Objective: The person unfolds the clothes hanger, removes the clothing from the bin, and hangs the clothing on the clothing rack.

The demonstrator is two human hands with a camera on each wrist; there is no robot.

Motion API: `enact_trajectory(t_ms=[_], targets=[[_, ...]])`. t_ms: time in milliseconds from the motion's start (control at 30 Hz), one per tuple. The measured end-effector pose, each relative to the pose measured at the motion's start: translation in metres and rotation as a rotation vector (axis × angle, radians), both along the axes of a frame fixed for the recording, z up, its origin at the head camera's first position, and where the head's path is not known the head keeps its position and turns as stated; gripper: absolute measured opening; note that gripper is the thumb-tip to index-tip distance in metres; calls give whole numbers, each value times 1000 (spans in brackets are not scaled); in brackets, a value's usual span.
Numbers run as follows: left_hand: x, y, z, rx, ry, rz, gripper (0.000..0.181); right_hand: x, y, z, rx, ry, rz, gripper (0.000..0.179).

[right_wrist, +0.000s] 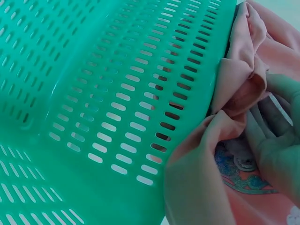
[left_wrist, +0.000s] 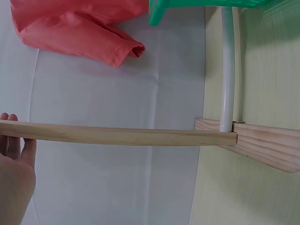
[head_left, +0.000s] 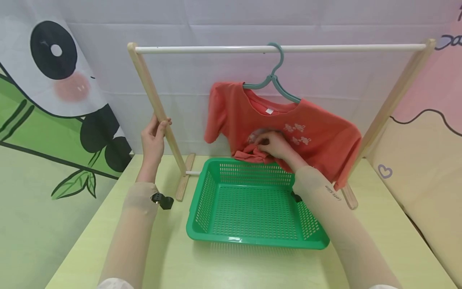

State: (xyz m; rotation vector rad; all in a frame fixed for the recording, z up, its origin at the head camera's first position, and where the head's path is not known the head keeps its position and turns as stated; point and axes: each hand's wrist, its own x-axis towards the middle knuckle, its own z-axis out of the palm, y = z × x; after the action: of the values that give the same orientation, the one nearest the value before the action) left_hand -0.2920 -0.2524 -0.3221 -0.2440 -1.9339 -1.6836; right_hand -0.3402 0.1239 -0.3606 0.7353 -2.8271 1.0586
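A red T-shirt [head_left: 314, 136] with pale printed motifs hangs on a teal hanger [head_left: 278, 76], hooked over the white bar of a wooden clothes rack [head_left: 155, 92]. My right hand [head_left: 276, 144] pinches bunched cloth at the front of the shirt, just above the far rim of the green basket [head_left: 252, 242]. In the right wrist view, the shirt's folds [right_wrist: 241, 89] gather between thumb and fingers beside the basket wall [right_wrist: 126, 108]. My left hand [head_left: 153, 138] grips the rack's left upright, thumb in front and fingers behind; the left wrist view shows this upright [left_wrist: 117, 134] too.
The perforated basket stands on a light yellow table [head_left: 173, 257], between the rack's wooden feet [head_left: 185, 176]. A low white crossbar [left_wrist: 227, 70] joins the feet. Behind the rack hangs a pale cloth backdrop [head_left: 173, 80] with cartoon prints on both sides.
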Motion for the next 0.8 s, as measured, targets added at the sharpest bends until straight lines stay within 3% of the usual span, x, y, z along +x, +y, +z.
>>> enact_trajectory(t_ms=[233, 400, 567, 800], targets=[[-3, -2, -2, 15, 6, -5, 41, 6, -1, 2, 46, -91, 60, 23], [-5, -5, -4, 25, 3, -7, 42, 9, 2, 3, 156, -185, 126, 35], [-4, -4, -5, 35, -2, -14, 43, 9, 8, -11, 246, -261, 186, 44], [-5, -4, -4, 22, 5, -12, 42, 7, 13, -20, 218, -253, 191, 43]])
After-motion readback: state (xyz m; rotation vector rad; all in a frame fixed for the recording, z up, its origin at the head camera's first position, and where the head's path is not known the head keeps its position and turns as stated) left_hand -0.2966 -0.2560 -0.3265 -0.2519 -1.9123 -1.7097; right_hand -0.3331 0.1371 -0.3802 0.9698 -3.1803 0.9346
